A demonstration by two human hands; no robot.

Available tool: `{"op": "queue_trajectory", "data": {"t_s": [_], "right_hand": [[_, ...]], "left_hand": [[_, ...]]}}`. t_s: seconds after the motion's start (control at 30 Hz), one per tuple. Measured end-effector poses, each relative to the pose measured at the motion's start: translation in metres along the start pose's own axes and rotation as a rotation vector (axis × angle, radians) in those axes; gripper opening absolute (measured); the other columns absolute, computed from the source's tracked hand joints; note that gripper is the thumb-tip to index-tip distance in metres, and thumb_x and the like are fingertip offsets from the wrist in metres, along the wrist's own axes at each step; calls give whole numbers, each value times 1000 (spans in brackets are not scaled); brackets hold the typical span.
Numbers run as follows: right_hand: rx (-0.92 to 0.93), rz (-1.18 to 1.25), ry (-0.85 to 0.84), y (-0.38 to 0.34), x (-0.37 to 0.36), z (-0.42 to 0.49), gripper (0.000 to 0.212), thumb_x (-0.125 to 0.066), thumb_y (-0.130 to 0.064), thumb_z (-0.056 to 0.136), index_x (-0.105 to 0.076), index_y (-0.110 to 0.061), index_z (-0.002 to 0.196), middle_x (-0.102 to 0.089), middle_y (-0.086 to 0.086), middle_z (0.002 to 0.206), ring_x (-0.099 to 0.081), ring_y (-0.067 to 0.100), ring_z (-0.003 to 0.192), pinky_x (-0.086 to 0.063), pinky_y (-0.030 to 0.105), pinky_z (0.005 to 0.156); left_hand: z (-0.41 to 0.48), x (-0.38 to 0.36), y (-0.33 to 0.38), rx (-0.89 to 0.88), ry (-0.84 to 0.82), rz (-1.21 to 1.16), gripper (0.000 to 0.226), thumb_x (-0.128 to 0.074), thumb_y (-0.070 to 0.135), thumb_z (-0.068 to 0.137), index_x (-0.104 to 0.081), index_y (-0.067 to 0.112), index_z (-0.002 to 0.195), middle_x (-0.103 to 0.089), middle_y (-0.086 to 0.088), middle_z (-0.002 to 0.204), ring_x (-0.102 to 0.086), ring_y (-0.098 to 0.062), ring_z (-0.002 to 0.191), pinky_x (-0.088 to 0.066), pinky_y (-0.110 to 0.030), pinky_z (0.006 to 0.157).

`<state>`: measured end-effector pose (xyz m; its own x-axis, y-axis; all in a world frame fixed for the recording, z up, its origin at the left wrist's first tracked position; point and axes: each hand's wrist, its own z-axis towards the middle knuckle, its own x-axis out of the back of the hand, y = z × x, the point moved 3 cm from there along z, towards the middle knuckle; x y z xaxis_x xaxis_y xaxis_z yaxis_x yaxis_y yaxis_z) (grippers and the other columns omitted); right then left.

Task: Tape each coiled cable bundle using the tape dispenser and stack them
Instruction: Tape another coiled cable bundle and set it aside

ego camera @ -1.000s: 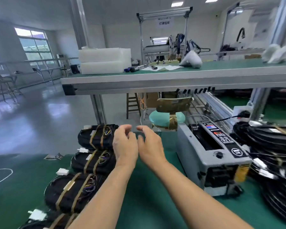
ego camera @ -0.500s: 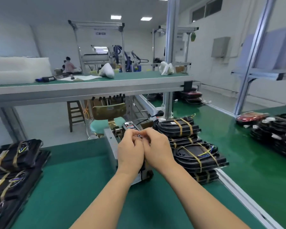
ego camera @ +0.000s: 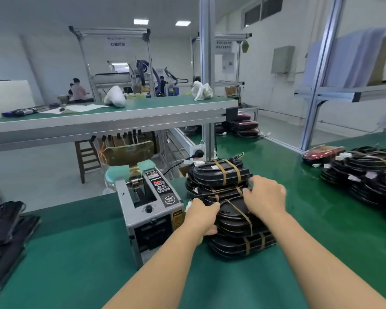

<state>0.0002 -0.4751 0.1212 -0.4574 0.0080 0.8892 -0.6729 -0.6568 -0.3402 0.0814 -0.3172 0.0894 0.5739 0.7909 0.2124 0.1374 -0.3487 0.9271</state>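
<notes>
Green mat on the bench, factory floor behind. Left hand gripped the near-left edge of the top bundle, fingers over the top and thumb under. Right hand held its far-right side, fingers curled in against the rear stack. The bundle sat on the front pile, just right of the dispenser. Only one strap showed across it, where its neighbours carried two, so my read was a pick-up for more tape. To do it well: lift level on both sides so the coils wouldn't fan out, and clear the rear stack's edge before pulling back. Then shift the hold to one hand pinching the loose turns, freeing the other for tape. Couldn't tell whether a cut piece was waiting at the dispenser outlet, so that needed checking first. More bundles lay well apart on the right.
</notes>
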Motion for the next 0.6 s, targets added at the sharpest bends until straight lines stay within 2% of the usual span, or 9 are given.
{"op": "queue_trajectory", "data": {"t_s": [0.07, 0.1, 0.2, 0.23, 0.3, 0.37, 0.47, 0.53, 0.6], "right_hand": [[-146, -16, -129, 19, -1, 7, 49, -52, -56, 91, -54, -17, 121, -64, 6, 121, -58, 31, 114, -38, 44, 98], [-204, 18, -200, 28, -2, 9, 58, -50, -62, 91, -50, -15, 125, -62, 7, 125, -57, 32, 114, -40, 44, 96], [-262, 150, -357, 41, -8, 10, 67, -53, -63, 91, -53, -6, 125, -62, 12, 126, -56, 30, 100, -46, 35, 81], [-271, 206, -364, 42, -10, 9, 65, -56, -61, 90, -55, -4, 123, -64, 13, 124, -55, 30, 97, -48, 34, 82], [-307, 352, -325, 44, -10, 5, 66, -64, -58, 87, -54, -6, 126, -62, 12, 126, -57, 31, 106, -49, 37, 91], [-306, 468, -261, 41, -4, 1, 72, -73, -54, 81, -50, -10, 133, -59, 11, 132, -55, 31, 117, -46, 36, 91], [-202, 534, -168, 30, 16, -5, 78, -81, -49, 75, -50, -14, 137, -57, 7, 136, -55, 29, 118, -44, 36, 89], [-102, 516, -140, 19, 30, -12, 82, -82, -47, 74, -47, -17, 142, -55, 4, 141, -53, 28, 126, -44, 39, 96], [-12, 514, -107, 7, 42, -22, 83, -82, -46, 73, -46, -20, 144, -57, 2, 139, -53, 25, 126, -45, 41, 100]], "left_hand": [[2, -3, 2, 24, -19, -37, 36, -61, 35, 94, -33, 20, 112, -46, 3, 94, -65, -22, 80, -55, -23, 48], [2, -5, 3, 25, -22, -45, 38, -62, 33, 93, -31, 21, 112, -44, 5, 92, -64, -21, 82, -54, -23, 47], [2, -8, 2, 21, -16, -43, 42, -68, 24, 91, -30, 20, 109, -42, 3, 95, -60, -25, 96, -54, -24, 51], [1, -8, 1, 15, -7, -41, 43, -68, 20, 90, -29, 20, 108, -44, 0, 101, -59, -27, 100, -54, -25, 53], [-2, -9, -1, -12, 17, -52, 44, -68, 13, 90, -28, 20, 107, -44, -4, 109, -58, -29, 103, -57, -29, 63], [-6, -9, -4, -38, 30, -65, 45, -66, 6, 90, -27, 20, 110, -40, 1, 100, -53, -26, 98, -56, -32, 71], [-19, -4, -10, -56, 34, -81, 50, -63, 0, 90, -27, 21, 117, -38, 3, 94, -56, -26, 94, -58, -38, 81], [-33, 1, -14, -46, 16, -138, 52, -63, -2, 89, -27, 23, 117, -40, 2, 96, -61, -29, 99, -59, -33, 77], [-48, 10, -16, -47, -6, -168, 51, -63, -1, 88, -28, 24, 116, -45, -1, 100, -64, -29, 91, -57, -30, 72]]}}
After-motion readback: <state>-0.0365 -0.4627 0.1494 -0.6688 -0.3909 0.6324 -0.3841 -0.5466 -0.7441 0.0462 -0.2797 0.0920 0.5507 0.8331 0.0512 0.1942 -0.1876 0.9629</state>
